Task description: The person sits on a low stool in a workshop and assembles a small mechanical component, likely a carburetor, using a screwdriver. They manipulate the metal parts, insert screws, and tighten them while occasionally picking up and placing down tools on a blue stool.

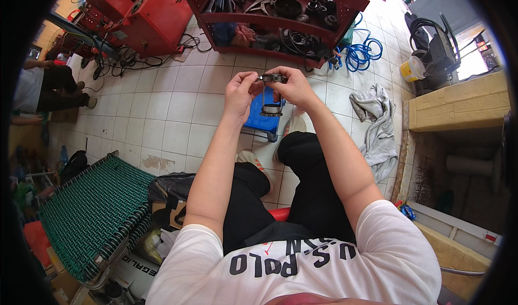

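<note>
In front of me I hold up a dark, greasy metal part (274,78) with both hands. My right hand (294,86) is closed round its right side, fingers on top and thumb beneath. Its left end, where a small bright metal tip shows, is pinched by the fingers of my left hand (240,92). Below the hands is a round toothed metal piece (271,111) with a shiny band. Thin lines run between the two pieces; I cannot tell whether they join them. Behind and below is a small blue plastic stool (260,122), partly hidden.
A red tool cart (264,19) full of parts stands ahead. Blue hose (362,54) and a grey cloth (376,127) lie on the tiles at right. A green woven seat (97,208) is at left. Another person (40,86) sits at far left near a red machine (148,22).
</note>
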### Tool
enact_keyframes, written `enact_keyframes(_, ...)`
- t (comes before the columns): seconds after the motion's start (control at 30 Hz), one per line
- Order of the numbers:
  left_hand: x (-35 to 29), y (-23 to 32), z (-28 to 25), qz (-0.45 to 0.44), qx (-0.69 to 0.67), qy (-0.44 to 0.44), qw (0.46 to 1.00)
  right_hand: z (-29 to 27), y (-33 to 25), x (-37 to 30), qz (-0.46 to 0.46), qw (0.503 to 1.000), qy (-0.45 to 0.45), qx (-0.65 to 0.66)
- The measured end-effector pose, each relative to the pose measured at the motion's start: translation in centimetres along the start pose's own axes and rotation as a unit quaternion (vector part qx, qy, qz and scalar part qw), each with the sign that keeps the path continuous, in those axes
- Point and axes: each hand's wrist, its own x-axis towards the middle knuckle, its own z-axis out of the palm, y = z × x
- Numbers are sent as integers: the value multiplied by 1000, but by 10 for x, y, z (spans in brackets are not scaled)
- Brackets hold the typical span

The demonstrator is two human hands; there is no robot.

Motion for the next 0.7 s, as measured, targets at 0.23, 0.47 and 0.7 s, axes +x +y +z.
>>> enact_keyframes(0.23,-1,1,4,3,20,8,1000,-1,-5,-2,-5,1000,-6,-6)
enact_keyframes(0.47,-1,1,4,9,40,14,999,-2,0,0,-15,1000,4,-17)
enact_keyframes(0.7,-2,2,4,1,61,27,998,-1,-2,-2,-26,997,16,-72)
